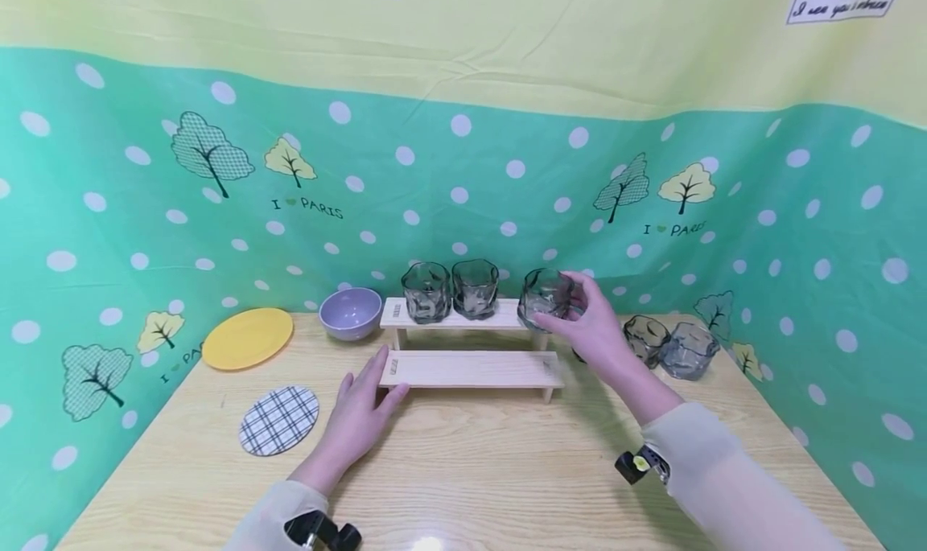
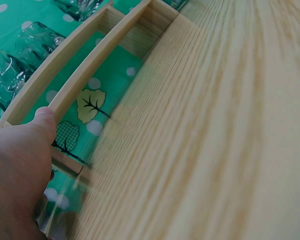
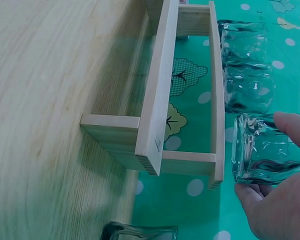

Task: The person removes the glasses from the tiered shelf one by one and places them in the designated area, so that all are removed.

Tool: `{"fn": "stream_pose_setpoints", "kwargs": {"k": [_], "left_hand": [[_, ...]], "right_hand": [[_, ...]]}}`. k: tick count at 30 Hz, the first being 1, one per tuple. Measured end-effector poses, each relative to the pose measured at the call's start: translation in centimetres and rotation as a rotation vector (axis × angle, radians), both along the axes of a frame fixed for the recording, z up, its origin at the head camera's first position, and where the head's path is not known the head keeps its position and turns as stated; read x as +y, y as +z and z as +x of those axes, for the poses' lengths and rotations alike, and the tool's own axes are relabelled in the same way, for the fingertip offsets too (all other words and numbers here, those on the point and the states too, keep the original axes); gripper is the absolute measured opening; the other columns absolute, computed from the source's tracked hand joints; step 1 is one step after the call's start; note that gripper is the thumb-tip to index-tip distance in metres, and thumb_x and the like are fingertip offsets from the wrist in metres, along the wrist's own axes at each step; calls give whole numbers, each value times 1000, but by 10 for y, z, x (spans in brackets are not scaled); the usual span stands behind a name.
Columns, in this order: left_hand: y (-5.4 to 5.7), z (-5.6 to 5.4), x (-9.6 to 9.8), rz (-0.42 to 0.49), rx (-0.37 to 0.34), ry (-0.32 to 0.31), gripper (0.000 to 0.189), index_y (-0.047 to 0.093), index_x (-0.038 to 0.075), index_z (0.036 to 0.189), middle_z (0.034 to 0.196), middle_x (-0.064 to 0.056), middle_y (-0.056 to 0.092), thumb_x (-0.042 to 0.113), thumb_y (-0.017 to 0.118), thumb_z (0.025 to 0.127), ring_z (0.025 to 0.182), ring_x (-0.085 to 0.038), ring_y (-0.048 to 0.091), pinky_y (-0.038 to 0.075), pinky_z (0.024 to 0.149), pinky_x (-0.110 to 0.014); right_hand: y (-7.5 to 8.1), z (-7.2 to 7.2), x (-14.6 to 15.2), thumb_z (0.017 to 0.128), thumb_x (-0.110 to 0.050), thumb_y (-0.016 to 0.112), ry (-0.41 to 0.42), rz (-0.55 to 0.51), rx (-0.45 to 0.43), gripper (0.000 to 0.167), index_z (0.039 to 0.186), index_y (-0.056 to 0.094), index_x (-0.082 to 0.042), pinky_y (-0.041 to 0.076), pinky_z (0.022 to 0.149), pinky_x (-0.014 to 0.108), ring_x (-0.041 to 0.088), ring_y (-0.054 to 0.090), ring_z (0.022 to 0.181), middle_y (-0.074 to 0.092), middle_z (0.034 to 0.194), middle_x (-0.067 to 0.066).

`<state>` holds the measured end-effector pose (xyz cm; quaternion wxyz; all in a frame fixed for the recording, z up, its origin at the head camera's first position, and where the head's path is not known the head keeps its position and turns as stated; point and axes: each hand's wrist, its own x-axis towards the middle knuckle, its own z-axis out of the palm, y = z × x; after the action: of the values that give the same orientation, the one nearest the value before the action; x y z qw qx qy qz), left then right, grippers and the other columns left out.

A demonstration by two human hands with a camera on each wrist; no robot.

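Fingers and thumb of the right hand point(image 1: 599, 334) pinched the glass point(image 1: 545, 295) round its sides, just off the right end of the upper board point(image 1: 504, 313)! Stiff, probably weighty, slick and breakable, it asked for a broad hold low on the walls. Leftward, two more glasses point(image 1: 427, 295) stood; the left hand point(image 1: 356, 416), fingers and thumb spread, touched the lower board point(image 1: 471, 368).

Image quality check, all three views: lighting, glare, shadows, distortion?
Head: brightly lit, small glare spot on the tabletop at the bottom edge; left wrist: dimmer, the wooden rack's rails look bowed though straight in the head view, likely lens distortion; right wrist: also dimmer, soft shadow on the tabletop beside the rack, highlights on the glass in the right hand.
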<state>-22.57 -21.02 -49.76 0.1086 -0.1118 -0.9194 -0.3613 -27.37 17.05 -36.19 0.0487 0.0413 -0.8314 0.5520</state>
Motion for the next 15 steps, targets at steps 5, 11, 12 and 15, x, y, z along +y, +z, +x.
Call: {"fn": "stream_pose_setpoints", "kwargs": {"k": [5, 11, 12, 15], "left_hand": [[1, 2, 0, 4, -3, 3, 81, 28, 1, 174, 176, -22, 33, 41, 65, 113, 162, -45, 32, 7, 133, -69], [2, 2, 0, 7, -2, 4, 81, 28, 1, 174, 176, -24, 34, 41, 65, 113, 162, -46, 32, 7, 133, -69], [2, 2, 0, 6, -2, 4, 81, 28, 1, 173, 176, -24, 34, 41, 65, 113, 162, -46, 32, 7, 133, -69], [2, 1, 1, 2, -6, 4, 81, 28, 1, 173, 176, -23, 33, 41, 65, 113, 162, -45, 32, 7, 133, -69]], "right_hand": [[2, 10, 4, 92, -32, 94, 12, 8, 23, 102, 171, 34, -14, 35, 131, 50, 35, 46, 151, 50, 158, 15], [7, 22, 9, 93, -28, 94, 22, -12, 28, 99, 170, 35, -13, 36, 130, 49, 34, 48, 151, 53, 155, 15], [8, 24, 10, 92, -28, 94, 24, -14, 27, 99, 170, 35, -13, 36, 130, 48, 34, 48, 151, 53, 156, 15], [8, 29, 15, 93, -29, 94, 28, -16, 22, 98, 170, 35, -13, 37, 130, 47, 34, 50, 150, 53, 155, 15]]}}
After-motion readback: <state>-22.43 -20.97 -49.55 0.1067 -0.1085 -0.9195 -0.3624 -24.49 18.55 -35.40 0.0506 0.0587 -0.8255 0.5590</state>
